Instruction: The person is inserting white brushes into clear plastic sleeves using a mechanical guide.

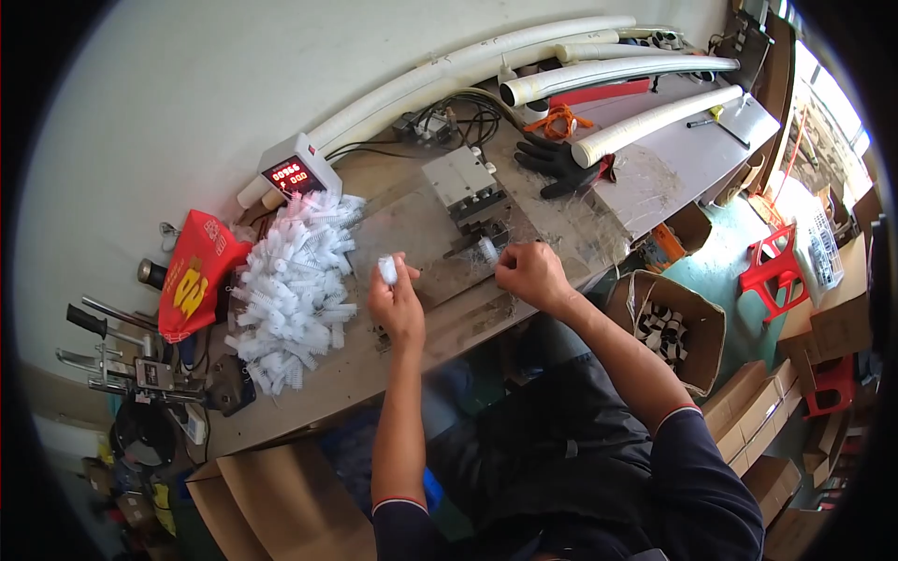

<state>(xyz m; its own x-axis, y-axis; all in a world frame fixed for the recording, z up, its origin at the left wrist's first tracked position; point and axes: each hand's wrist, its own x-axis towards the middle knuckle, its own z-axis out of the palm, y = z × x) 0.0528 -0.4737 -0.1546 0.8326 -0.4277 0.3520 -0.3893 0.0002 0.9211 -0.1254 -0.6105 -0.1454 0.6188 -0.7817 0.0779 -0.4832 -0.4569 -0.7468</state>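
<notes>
Mostly, from the head cam, the left hand (398, 304) was up over the bench w/ its fingers pinched on a small white bristly piece (386, 269). The right hand (531, 271) had its fingers curled tight together beside another little white piece (487, 249), right at the mouth of the small metal press (465, 190); I couldn't tell if it really gripped that piece. To do this bit well, I think the piece should sit straight in the slot, and fingers should stay off the moving part. Keeping the next piece ready in the other hand saves time. A big pile of white pieces (295, 285) lay on the workbench (412, 351), just left of the left hand, near a red bag (195, 276) & a counter box (297, 171) w/ red lights. As for boxes: an open cardboard box (697, 338) on the floor at the right held dark and white ring-like bits, maybe half full. A flat brown carton (281, 496) sat low at the left; I couldn't see what was in it. A clear bin (821, 251) far right looked full of small stuff, too tiny to tell.
</notes>
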